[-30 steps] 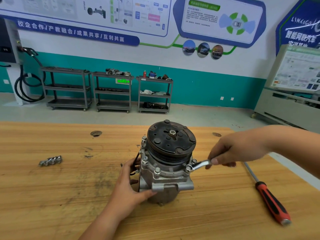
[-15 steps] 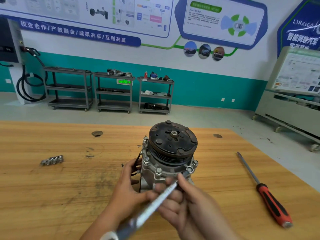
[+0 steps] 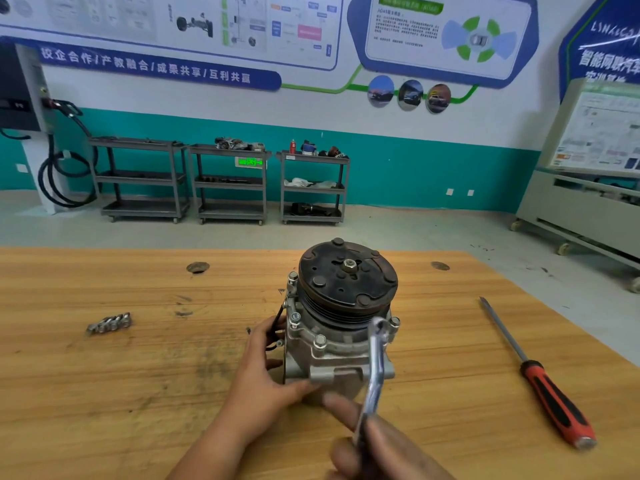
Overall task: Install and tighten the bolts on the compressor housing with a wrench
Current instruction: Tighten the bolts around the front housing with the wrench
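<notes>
A grey metal compressor [image 3: 332, 355] with a black pulley [image 3: 348, 282] on top stands upright on the wooden table [image 3: 104, 393]. Several bolts [image 3: 319, 341] ring its housing flange. My left hand [image 3: 266, 372] grips the housing's left and lower front side. My right hand [image 3: 377, 448], blurred at the bottom edge, holds the handle of a silver wrench [image 3: 375, 362]. The wrench head sits on a bolt at the flange's front right, beside another bolt [image 3: 394, 322].
A red-and-black screwdriver [image 3: 540, 379] lies on the table to the right. A small cluster of metal sockets [image 3: 109, 323] lies to the left. Two round holes [image 3: 197, 267] mark the table's far part. Grey carts [image 3: 228, 181] stand by the far wall.
My right hand swung the wrench handle from the right side around toward me. The handle now points down toward the table's front, its head at the front-right bolt. My left hand stayed on the housing.
</notes>
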Demonstrator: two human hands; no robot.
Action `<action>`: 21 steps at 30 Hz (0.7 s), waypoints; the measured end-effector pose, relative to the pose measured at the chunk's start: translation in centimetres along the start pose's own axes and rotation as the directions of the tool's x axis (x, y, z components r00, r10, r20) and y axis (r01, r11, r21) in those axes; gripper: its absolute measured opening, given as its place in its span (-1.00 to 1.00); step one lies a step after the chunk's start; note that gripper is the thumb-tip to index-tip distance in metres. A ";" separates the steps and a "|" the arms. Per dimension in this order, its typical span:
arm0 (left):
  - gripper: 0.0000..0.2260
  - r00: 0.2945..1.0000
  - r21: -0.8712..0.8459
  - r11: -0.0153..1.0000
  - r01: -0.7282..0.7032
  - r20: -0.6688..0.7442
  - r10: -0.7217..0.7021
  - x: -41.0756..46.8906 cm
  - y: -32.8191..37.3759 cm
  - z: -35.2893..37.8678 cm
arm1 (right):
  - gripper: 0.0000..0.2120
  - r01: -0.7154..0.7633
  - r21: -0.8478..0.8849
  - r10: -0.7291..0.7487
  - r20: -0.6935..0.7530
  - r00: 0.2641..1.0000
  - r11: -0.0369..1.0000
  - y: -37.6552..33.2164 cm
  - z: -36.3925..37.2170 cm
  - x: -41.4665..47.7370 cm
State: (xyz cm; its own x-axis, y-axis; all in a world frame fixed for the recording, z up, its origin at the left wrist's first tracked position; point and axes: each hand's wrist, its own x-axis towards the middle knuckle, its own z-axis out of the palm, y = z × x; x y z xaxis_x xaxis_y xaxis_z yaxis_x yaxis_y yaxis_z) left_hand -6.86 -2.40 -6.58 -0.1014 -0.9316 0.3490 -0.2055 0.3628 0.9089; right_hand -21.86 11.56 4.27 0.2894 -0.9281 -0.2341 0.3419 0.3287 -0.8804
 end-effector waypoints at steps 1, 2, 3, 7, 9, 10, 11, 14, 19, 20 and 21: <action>-0.12 1.000 -0.029 0.999 0.023 0.004 -0.023 -0.1 0.3 0.0 | -0.68 0.048 -0.106 -0.045 0.029 0.999 0.993 -0.1 -1.0 -0.7; -0.13 1.000 -0.031 0.999 0.021 0.006 -0.020 -0.1 0.3 0.1 | -0.67 0.107 -0.273 -0.107 0.015 0.994 0.956 -1.0 -2.0 -1.8; -0.15 1.000 -0.047 0.999 0.018 0.000 -0.018 -0.1 0.5 0.2 | -0.72 0.172 -0.457 -0.181 0.025 0.983 0.873 -1.8 -3.7 -2.4; -0.20 0.999 -0.059 0.997 0.048 0.009 -0.048 -0.2 0.9 0.1 | -0.82 0.180 -0.964 -0.351 0.103 0.931 0.195 -8.1 -8.2 -1.9; -0.21 0.998 -0.061 0.996 0.063 0.011 -0.062 -0.1 1.0 0.1 | -0.73 0.107 -0.983 -0.294 0.147 0.944 -0.150 -10.9 -9.0 -1.1; -0.21 0.998 -0.060 0.996 0.063 0.008 -0.062 -0.2 1.1 0.1 | -0.69 0.088 -0.969 -0.254 0.147 0.956 -0.230 -12.1 -9.0 -0.7; -0.21 0.998 -0.057 0.997 0.058 0.004 -0.058 -0.2 1.0 0.1 | -0.67 0.081 -0.952 -0.233 0.154 0.960 -0.294 -13.0 -9.3 0.0; -0.19 0.999 -0.057 0.997 0.049 -0.002 -0.049 -0.2 0.9 0.0 | -0.77 0.121 -0.900 -0.152 0.201 0.968 -0.419 -14.9 -8.9 2.0; -0.19 0.999 -0.056 0.998 0.043 0.004 -0.043 -0.2 0.9 0.0 | -0.84 0.096 -0.878 -0.003 0.110 0.994 -0.469 -16.4 -7.6 3.9; -0.19 0.999 -0.053 0.998 0.043 0.006 -0.042 -0.2 0.8 0.0 | -0.82 0.088 -0.883 0.012 0.093 0.996 -0.461 -16.6 -7.4 4.2; -0.18 0.999 -0.052 0.998 0.043 0.009 -0.043 -0.2 0.7 0.0 | -0.80 0.073 -0.894 0.028 0.068 0.997 -0.443 -16.8 -7.2 4.5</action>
State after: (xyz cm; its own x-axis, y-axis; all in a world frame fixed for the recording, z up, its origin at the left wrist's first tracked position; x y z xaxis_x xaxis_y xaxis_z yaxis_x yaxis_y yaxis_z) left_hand -6.94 -1.93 -5.98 -0.1015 -0.9460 0.3078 -0.1584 0.3208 0.9338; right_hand -32.76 0.58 15.02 0.3588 -0.9046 -0.2300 -0.9292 -0.3697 0.0044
